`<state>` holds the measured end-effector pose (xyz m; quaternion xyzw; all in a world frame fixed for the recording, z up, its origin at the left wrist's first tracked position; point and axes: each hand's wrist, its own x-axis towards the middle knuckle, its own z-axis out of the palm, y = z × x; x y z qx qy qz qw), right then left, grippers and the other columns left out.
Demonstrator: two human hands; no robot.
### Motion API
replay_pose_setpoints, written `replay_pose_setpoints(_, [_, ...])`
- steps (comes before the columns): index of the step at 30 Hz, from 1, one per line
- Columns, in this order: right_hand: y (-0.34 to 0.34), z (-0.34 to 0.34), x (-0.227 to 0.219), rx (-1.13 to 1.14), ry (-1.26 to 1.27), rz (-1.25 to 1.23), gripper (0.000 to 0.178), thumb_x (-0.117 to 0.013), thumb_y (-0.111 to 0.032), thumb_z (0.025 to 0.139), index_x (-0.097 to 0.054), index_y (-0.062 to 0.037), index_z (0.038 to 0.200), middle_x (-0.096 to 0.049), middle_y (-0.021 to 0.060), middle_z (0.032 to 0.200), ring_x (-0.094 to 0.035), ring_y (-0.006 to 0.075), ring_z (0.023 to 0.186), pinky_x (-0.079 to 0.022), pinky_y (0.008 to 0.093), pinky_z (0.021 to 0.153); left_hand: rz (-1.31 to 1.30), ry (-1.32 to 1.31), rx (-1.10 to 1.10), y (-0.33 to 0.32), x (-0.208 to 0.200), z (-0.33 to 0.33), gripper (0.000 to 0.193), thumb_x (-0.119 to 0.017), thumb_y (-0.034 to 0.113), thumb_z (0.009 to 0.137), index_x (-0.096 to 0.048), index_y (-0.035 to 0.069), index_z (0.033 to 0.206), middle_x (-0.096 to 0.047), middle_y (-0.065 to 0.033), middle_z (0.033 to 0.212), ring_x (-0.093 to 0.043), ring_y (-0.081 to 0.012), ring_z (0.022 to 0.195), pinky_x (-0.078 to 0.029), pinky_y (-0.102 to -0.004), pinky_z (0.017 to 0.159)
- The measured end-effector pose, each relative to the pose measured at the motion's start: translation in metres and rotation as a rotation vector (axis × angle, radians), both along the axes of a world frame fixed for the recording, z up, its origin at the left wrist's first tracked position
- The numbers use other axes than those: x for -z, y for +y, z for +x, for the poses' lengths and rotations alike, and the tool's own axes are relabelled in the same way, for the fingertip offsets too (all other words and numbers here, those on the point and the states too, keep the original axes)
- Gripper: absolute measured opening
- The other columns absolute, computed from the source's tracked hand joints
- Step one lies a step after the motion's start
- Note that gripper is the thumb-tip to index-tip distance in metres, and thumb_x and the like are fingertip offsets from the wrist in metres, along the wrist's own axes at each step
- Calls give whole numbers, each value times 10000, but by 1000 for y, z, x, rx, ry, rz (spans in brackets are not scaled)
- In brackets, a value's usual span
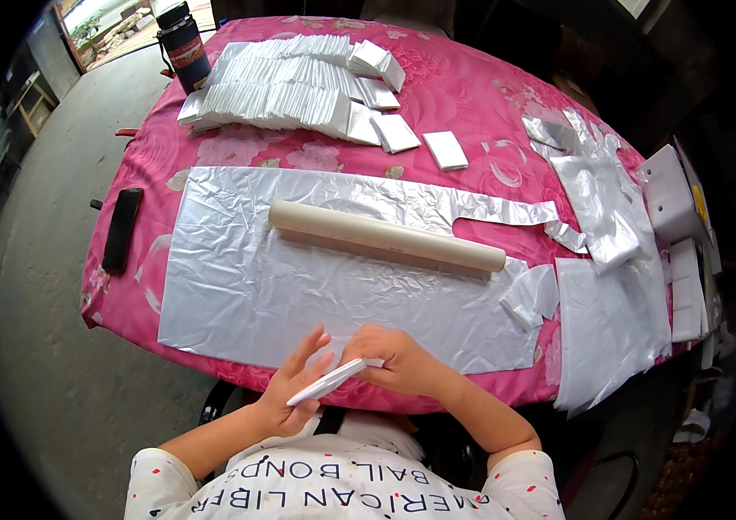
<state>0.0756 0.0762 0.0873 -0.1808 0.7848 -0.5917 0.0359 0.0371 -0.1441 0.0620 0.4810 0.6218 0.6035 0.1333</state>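
Close to my body, a folded white plastic bag (326, 383) is held above the table's near edge as a flat, narrow packet. My left hand (288, 400) supports it from the left between thumb and palm, with the other fingers stretched out. At its right end, the bent fingers of my right hand (395, 357) pinch the packet. Beyond both hands lies a large silvery-white plastic bag (229, 286), spread flat with its handles toward the right. Across that bag rests a pale cardboard tube (385, 236), slanting down to the right.
Rows of folded white packets (272, 87) stand at the back left, with a single packet (446, 151) beside them. A dark bottle (184, 50) and a black phone (123, 230) are on the left. Unfolded bags (606, 321) overhang the right edge, near a white box (669, 195).
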Motion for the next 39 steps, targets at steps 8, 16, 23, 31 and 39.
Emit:
replay_pose_setpoints(8, [128, -132, -20, 926, 733, 666, 162, -687, -16, 685, -669, -80, 832, -590, 53, 750, -563, 240, 737, -455, 333, 615, -188, 170, -354, -1, -7, -20, 599, -569, 45, 762, -348, -16, 1316, -251, -254, 1414, -342, -367, 1270, -307, -417, 1026])
replay_pose_setpoints(16, [221, -207, 5, 1142, 800, 1185, 82, -687, -123, 669, -646, -135, 738, -576, 13, 721, -562, 217, 726, -457, 352, 650, -242, 223, -342, -3, 2, -20, 583, -620, 68, 736, -410, -10, 1274, -335, -249, 1366, -434, -365, 1189, -371, -413, 967])
replay_pose_setpoints(23, [204, -202, 11, 968, 937, 1195, 20, -643, -128, 698, -630, -133, 713, -551, 8, 705, -550, 206, 719, -440, 349, 671, -255, 205, -343, 1, 9, -24, 573, -624, 74, 734, -423, -17, 1263, -366, -255, 1342, -432, -376, 1191, -376, -418, 963])
replay_pose_setpoints(31, [237, -175, 26, 651, 489, 1184, 137, -613, -107, 690, -666, -81, 814, -589, 68, 785, -561, 247, 829, -449, 370, 750, -262, 233, -283, 14, 9, -25, 566, -635, 80, 729, -439, -19, 1251, -369, -252, 1343, -428, -376, 1195, -371, -414, 972])
replay_pose_setpoints(39, [181, -108, -11, 454, 178, 844, 386, -668, -212, 731, -624, -31, 1069, -609, 157, 1021, -543, 295, 990, -426, 369, 891, -287, 276, -289, 11, 7, -21, 563, -644, 87, 729, -444, -10, 1247, -371, -244, 1343, -432, -377, 1186, -379, -412, 965])
